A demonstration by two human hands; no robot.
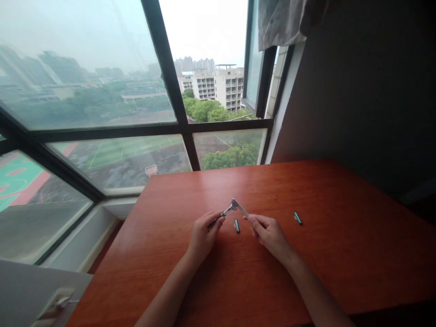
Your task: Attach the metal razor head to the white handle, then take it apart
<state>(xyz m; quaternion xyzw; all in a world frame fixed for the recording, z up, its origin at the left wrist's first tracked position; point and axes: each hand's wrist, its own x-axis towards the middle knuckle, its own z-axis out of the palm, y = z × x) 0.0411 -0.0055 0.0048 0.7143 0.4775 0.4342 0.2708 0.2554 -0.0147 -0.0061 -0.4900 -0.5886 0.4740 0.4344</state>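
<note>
My left hand (pixel 206 234) is closed around the dark handle of a razor (pixel 226 211), whose silver neck and head point up and to the right. Between the fingers of my right hand (pixel 270 234) is a slim white stick (pixel 243 210), tilted up to the left. Its far end meets the razor's head, at least as seen from here; the exact contact is too small to make out. Just below, between my hands, a green-and-black razor cartridge (pixel 236 225) lies on the table. A second such cartridge (pixel 298 218) lies farther right, apart from my right hand.
Under my hands is a reddish-brown wooden table (pixel 340 254). Large windows with a dark frame (pixel 112 132) stand beyond its far and left edges, one pane swung open. A grey cloth (pixel 281 22) hangs at the upper right. A wall socket (pixel 56 305) with a plug is at lower left.
</note>
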